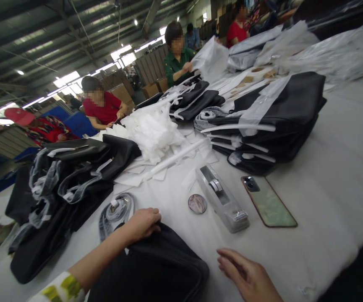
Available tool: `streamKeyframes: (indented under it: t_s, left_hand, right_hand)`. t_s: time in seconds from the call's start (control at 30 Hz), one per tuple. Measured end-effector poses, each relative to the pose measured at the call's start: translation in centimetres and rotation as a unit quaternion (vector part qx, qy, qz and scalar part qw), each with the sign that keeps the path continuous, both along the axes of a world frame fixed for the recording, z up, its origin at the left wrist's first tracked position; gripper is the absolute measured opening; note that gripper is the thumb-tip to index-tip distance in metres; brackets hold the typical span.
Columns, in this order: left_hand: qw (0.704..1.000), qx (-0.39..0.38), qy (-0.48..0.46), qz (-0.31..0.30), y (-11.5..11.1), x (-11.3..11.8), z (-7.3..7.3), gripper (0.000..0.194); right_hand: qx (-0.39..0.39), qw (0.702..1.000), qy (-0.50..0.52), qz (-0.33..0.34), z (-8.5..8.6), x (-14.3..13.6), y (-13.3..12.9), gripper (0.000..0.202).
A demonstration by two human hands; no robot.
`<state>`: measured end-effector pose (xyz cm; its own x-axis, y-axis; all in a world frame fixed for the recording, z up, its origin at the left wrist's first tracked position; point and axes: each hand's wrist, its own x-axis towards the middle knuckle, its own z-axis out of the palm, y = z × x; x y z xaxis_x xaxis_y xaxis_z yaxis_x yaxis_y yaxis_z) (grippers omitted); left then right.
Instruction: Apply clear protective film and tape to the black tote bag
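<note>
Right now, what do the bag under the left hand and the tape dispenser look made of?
The bag looks like smooth black leather or imitation leather: soft folds, dull sheen. Which of the two, I cannot tell. The tape dispenser looks like clear hard plastic, glossy, with a toothed metal-looking edge at its near end.

Both hands are bare, no gloves or rings showing; the left hand (pixel 143 223) has a white short sleeve (pixel 58 290) with yellow-green printed patches; the right hand (pixel 247 274) shows no sleeve

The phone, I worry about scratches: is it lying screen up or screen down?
Screen down: the phone lies flat on the table with its camera lenses facing up.
</note>
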<state>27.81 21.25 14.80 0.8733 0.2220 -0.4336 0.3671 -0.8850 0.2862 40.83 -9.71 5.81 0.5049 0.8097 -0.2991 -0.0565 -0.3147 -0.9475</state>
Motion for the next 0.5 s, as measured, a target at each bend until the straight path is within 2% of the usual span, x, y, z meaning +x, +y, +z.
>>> streamKeyframes:
  t_s: [0.07, 0.13, 0.2, 0.23, 0.37, 0.43, 0.5]
  left_hand:
    - [1.0, 0.005, 0.007, -0.03, -0.7, 0.9, 0.1, 0.01]
    - [0.998, 0.003, 0.011, -0.058, -1.4, 2.0, 0.0, 0.013]
    - [0.997, -0.005, 0.008, -0.074, -2.1, 3.0, -0.4, 0.015]
    - [0.997, -0.01, 0.004, -0.074, -2.3, 3.5, -0.6, 0.017]
    - [0.997, -0.04, -0.069, -0.02, -2.6, 5.0, -1.4, 0.021]
    - [0.987, -0.057, -0.147, 0.036, -2.3, 5.3, -1.0, 0.021]
    - [0.965, -0.069, -0.231, 0.103, -2.0, 5.0, 0.0, 0.024]
  right_hand:
    - [0.004, 0.999, 0.049, 0.014, 1.7, 0.1, 3.1, 0.063]
    - [0.016, 0.993, 0.06, 0.102, 2.5, -0.4, 5.8, 0.066]
    - [0.014, 0.982, 0.026, 0.185, 2.2, -1.2, 7.5, 0.053]
    - [0.001, 0.98, -0.009, 0.199, 1.8, -1.6, 7.9, 0.045]
    - [-0.087, 0.972, -0.137, 0.167, 0.1, -1.7, 7.6, 0.04]
    - [-0.093, 0.97, -0.162, 0.157, 0.0, -0.7, 7.2, 0.04]
    - [-0.082, 0.977, -0.159, 0.118, 0.8, 0.5, 7.1, 0.045]
